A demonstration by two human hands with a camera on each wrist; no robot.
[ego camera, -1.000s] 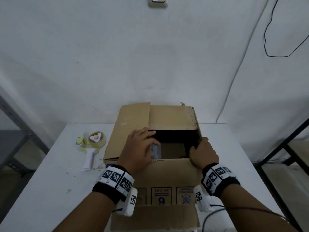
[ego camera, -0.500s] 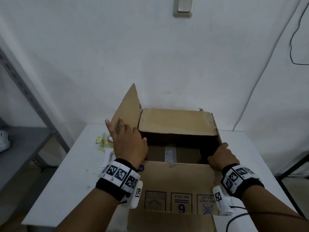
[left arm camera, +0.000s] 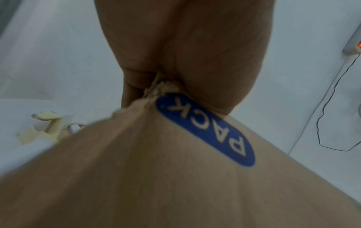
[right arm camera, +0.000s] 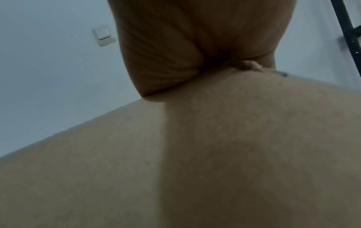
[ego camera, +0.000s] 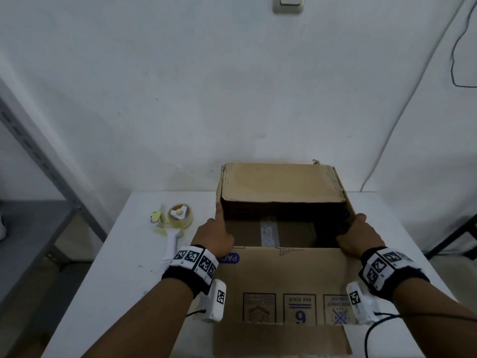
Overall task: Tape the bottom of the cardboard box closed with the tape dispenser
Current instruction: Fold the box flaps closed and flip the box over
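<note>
A brown cardboard box [ego camera: 284, 275] stands on the white table [ego camera: 124, 275], its opening facing up. The far flap [ego camera: 281, 182] is folded over the opening and the near flap [ego camera: 278, 339] hangs toward me. A strip of tape [ego camera: 269, 232] runs along the inside floor. My left hand [ego camera: 215, 236] grips the near left corner, by the blue PACK label [left arm camera: 207, 129], index finger along the left wall. My right hand [ego camera: 357, 235] grips the near right corner [right arm camera: 248, 64], fingers inside the rim. The tape dispenser [ego camera: 178, 223] lies left of the box, untouched.
A grey metal shelf frame [ego camera: 38, 156] stands left of the table and a black frame [ego camera: 454, 239] to the right. The white wall behind carries a light switch [ego camera: 287, 3] and a hanging black cable [ego camera: 456, 60]. The box's far side sits close to the wall.
The left flap that stood upright beside my left hand is out of sight now. My left hand has dropped from it to the near left corner. The right hand stays at the right rim.
</note>
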